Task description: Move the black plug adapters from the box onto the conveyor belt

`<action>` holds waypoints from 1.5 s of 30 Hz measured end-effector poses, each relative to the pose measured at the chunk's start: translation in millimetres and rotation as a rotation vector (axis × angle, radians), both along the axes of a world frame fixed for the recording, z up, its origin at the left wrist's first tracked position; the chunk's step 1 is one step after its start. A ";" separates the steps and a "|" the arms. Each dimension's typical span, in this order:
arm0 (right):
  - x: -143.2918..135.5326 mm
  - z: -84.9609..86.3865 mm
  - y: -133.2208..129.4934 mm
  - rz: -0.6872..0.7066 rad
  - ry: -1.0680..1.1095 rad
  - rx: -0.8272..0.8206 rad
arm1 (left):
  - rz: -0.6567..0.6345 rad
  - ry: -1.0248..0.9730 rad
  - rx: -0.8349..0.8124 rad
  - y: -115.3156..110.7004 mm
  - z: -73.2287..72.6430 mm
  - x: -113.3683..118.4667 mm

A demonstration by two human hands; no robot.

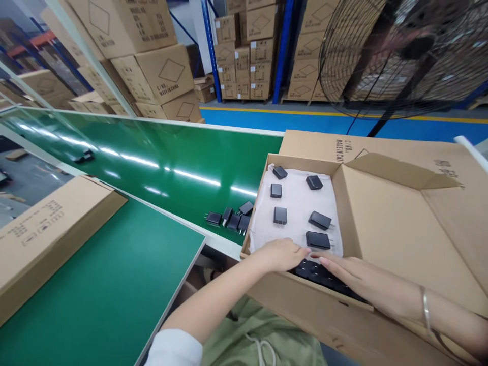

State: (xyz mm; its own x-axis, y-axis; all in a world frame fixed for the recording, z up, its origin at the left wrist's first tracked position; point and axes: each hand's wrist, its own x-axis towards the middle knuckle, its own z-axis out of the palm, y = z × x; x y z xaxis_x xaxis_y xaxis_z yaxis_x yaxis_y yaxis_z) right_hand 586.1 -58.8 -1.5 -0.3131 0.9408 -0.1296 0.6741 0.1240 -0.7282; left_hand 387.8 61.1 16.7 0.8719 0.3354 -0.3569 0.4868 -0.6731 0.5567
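Both my hands are at the near side of an open cardboard box (pixel 353 218). My left hand (pixel 284 254) lies palm down over the near edge, its visible fingers stretched to the right; some fingers are hidden beneath it. My right hand (pixel 351 272) has its fingers extended flat, tips close to those of my left. Under and between them is a row of black chargers (pixel 324 277), packed close together. On the white liner sheet (pixel 295 195) lie several loose black plug chargers (pixel 318 240), spaced apart. I see nothing held in either hand.
Several chargers (pixel 233 221) lie on the green conveyor (pixel 183 152) left of the box, with another dark group (pixel 84 156) farther up. A closed carton (pixel 49 229) sits on the green side table (pixel 114 284). Beyond stand a large fan (pixel 404 56) and stacked cartons (pixel 165 76).
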 end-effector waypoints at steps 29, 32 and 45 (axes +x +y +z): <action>-167.0 12.4 245.0 0.445 -0.962 0.017 | 0.803 0.341 0.341 86.8 -14.6 -136.7; -159.8 7.2 248.1 0.504 -0.992 0.046 | 0.886 0.316 0.297 91.7 -18.2 -135.4; -147.3 7.2 232.9 0.483 -0.933 0.035 | 0.835 0.150 0.219 83.6 -28.9 -99.7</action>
